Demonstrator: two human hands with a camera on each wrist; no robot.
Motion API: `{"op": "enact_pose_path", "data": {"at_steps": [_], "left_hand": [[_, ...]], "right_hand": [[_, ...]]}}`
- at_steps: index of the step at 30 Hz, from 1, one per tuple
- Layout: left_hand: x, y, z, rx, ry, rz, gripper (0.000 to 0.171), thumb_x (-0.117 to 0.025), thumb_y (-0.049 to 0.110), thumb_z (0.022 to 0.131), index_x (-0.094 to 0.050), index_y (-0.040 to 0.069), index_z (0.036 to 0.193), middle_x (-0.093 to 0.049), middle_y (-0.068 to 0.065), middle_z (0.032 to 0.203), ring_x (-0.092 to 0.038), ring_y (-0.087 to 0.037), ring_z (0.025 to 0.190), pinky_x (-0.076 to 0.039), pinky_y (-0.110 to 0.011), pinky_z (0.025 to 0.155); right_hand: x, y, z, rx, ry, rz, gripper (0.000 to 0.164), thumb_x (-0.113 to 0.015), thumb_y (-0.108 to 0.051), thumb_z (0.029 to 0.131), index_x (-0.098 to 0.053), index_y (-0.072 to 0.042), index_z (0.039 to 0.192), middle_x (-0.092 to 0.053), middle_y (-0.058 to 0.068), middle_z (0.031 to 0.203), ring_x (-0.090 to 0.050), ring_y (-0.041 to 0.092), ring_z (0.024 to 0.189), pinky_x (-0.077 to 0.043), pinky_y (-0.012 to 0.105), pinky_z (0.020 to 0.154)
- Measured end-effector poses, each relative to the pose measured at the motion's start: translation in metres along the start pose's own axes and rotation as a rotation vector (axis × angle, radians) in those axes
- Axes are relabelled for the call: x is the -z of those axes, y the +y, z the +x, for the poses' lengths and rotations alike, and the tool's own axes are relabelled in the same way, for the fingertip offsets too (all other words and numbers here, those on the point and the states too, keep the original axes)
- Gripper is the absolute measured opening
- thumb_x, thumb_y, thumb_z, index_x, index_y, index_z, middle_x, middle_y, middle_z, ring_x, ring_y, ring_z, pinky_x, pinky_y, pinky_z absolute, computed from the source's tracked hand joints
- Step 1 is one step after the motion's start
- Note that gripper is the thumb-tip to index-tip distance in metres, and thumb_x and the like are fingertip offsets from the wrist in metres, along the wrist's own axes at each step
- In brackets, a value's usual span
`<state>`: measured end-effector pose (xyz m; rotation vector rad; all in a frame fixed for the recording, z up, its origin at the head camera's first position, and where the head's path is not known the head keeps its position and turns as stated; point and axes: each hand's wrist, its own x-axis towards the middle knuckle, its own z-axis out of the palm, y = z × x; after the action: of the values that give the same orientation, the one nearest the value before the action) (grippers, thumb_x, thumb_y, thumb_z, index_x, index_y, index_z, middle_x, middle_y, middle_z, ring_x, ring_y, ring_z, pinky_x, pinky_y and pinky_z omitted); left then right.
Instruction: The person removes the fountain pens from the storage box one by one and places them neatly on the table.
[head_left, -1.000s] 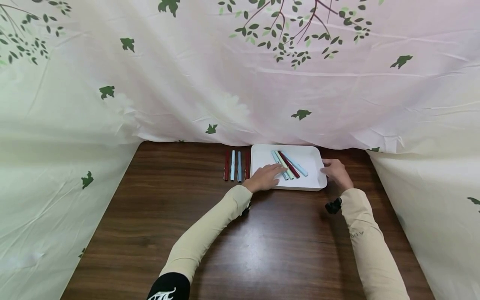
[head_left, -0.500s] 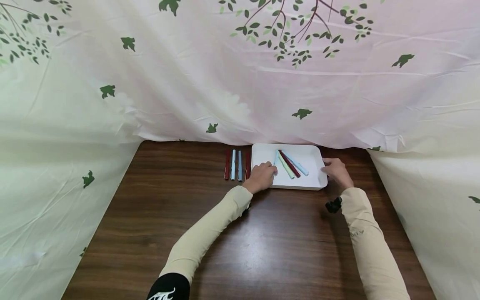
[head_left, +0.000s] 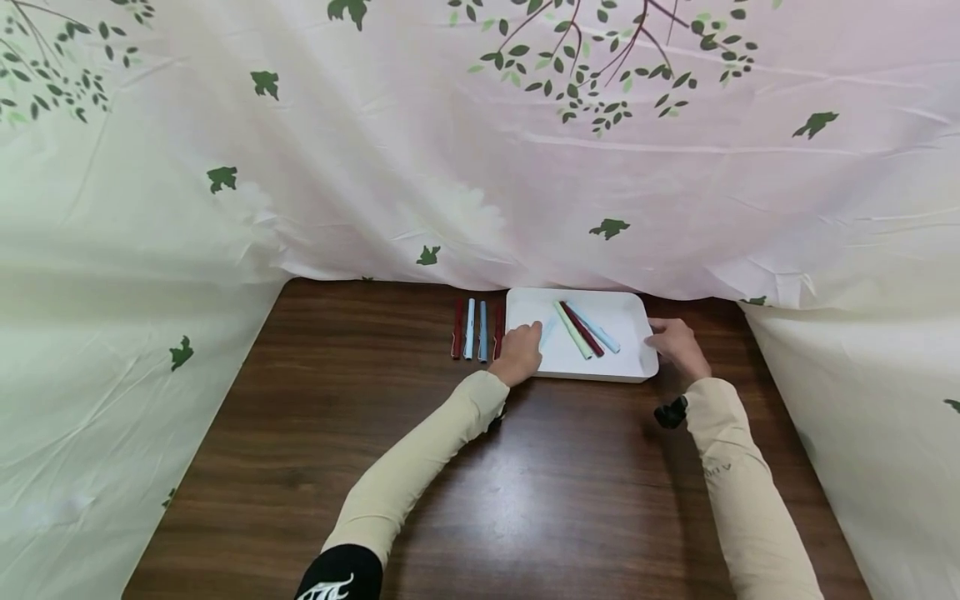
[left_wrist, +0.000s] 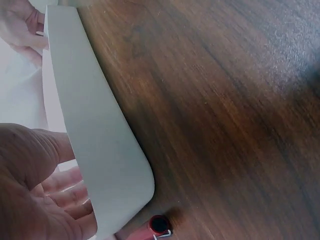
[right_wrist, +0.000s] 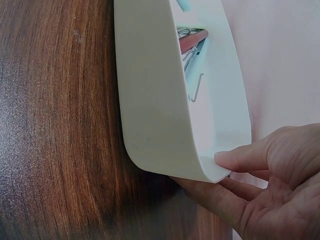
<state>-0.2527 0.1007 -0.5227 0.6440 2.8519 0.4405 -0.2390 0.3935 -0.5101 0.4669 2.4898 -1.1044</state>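
Note:
My left hand [head_left: 519, 354] is over the left part of a white tray [head_left: 622, 367], its fingers pinching a light blue pen [head_left: 549, 330] that is blurred and mostly hidden. In the left wrist view, the tray wall [left_wrist: 100, 120] covers what those fingers hold. To the right of that hand, a pale green pen [head_left: 572, 331], a dark red pen [head_left: 582, 329] and another light blue pen [head_left: 595, 327] lie slanted in the tray. My right hand [head_left: 677, 346] grips the tray's right end, thumb inside the rim and fingers underneath, as the right wrist view shows.
Left of the tray, several pens stand in an upright row on the brown wooden table [head_left: 337, 400]: dark red [head_left: 457, 330], light blue [head_left: 469, 330], blue [head_left: 483, 333] and dark red [head_left: 498, 330]. A printed curtain [head_left: 480, 167] hangs right behind the tray.
My left hand has drawn the light blue pen leftward, away from the other pens in the tray. The right hand keeps its hold on the tray's end.

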Motion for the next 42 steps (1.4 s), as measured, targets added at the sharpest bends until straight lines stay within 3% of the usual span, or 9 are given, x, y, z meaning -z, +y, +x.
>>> {"op": "enact_pose_path", "data": {"at_steps": [2,7,15,18,21,25,27,37,42], "left_hand": [[0.001,0.003,-0.001,-0.003,0.006,0.035,0.006,-0.057,0.006,0.093,-0.059,0.01,0.089,-0.063,-0.005,0.08,-0.062,-0.017,0.068,-0.043,-0.027,0.052],[0.004,0.009,-0.001,-0.025,0.057,0.089,0.024,-0.059,0.01,0.093,-0.053,0.014,0.07,-0.058,-0.003,0.069,-0.046,-0.011,0.056,-0.032,-0.026,0.047],[0.009,0.009,0.001,0.006,0.076,0.135,0.015,-0.06,0.013,0.092,-0.062,0.014,0.078,-0.061,-0.004,0.081,-0.064,-0.019,0.07,-0.048,-0.03,0.052],[0.012,0.007,0.002,0.003,0.095,0.101,0.016,-0.06,0.01,0.091,-0.063,0.015,0.076,-0.063,-0.001,0.076,-0.062,-0.015,0.068,-0.043,-0.028,0.049],[0.014,0.004,0.004,-0.011,0.112,0.054,0.021,-0.06,0.007,0.089,-0.065,0.017,0.072,-0.064,0.002,0.071,-0.049,-0.008,0.06,-0.032,-0.024,0.045],[0.018,-0.001,0.002,0.024,0.072,-0.102,0.013,-0.065,0.014,0.091,-0.077,0.018,0.094,-0.075,0.002,0.089,-0.06,-0.011,0.067,-0.045,-0.026,0.052],[0.023,-0.004,0.0,0.06,0.04,-0.217,0.019,-0.068,0.018,0.09,-0.077,0.017,0.108,-0.076,0.002,0.103,-0.068,-0.016,0.076,-0.05,-0.03,0.061],[0.037,-0.031,-0.001,0.194,-0.142,-0.951,0.028,-0.071,0.009,0.088,-0.071,-0.002,0.113,-0.072,-0.018,0.106,-0.071,-0.029,0.086,-0.061,-0.036,0.071],[0.042,-0.04,0.002,0.238,-0.235,-1.071,0.029,-0.069,0.01,0.09,-0.068,-0.002,0.117,-0.071,-0.015,0.105,-0.069,-0.027,0.092,-0.06,-0.035,0.075]], "right_hand": [[0.0,0.0,0.0,-0.011,0.002,0.007,0.056,-0.049,-0.009,0.096,-0.034,0.003,0.149,-0.039,0.033,0.147,-0.056,0.036,0.117,-0.059,0.035,0.074],[0.0,-0.001,-0.001,-0.02,0.004,0.018,0.056,-0.048,-0.008,0.096,-0.033,0.003,0.15,-0.038,0.034,0.147,-0.056,0.038,0.118,-0.059,0.039,0.078],[-0.001,-0.001,0.0,-0.022,0.003,0.028,0.056,-0.047,-0.007,0.096,-0.032,0.003,0.15,-0.037,0.034,0.148,-0.054,0.039,0.12,-0.059,0.041,0.081],[0.0,0.0,0.0,-0.017,0.003,0.03,0.057,-0.047,-0.007,0.096,-0.032,0.003,0.15,-0.038,0.035,0.147,-0.055,0.039,0.119,-0.059,0.04,0.079],[0.0,0.0,0.0,-0.007,0.003,0.035,0.057,-0.048,-0.006,0.095,-0.032,0.004,0.149,-0.038,0.036,0.146,-0.056,0.039,0.117,-0.059,0.04,0.078],[-0.001,0.0,-0.001,-0.007,0.0,0.041,0.057,-0.048,-0.006,0.096,-0.032,0.004,0.149,-0.038,0.036,0.146,-0.056,0.038,0.117,-0.059,0.038,0.077],[-0.001,-0.001,-0.001,-0.013,-0.002,0.041,0.057,-0.048,-0.006,0.096,-0.032,0.003,0.15,-0.038,0.036,0.146,-0.055,0.038,0.118,-0.059,0.038,0.077],[0.0,0.0,-0.002,-0.016,0.0,0.044,0.057,-0.048,-0.006,0.096,-0.032,0.003,0.15,-0.036,0.035,0.148,-0.054,0.038,0.119,-0.059,0.04,0.08],[0.0,0.0,-0.001,-0.021,0.0,0.041,0.056,-0.047,-0.006,0.096,-0.032,0.003,0.15,-0.036,0.034,0.148,-0.054,0.038,0.12,-0.058,0.041,0.082]]}}
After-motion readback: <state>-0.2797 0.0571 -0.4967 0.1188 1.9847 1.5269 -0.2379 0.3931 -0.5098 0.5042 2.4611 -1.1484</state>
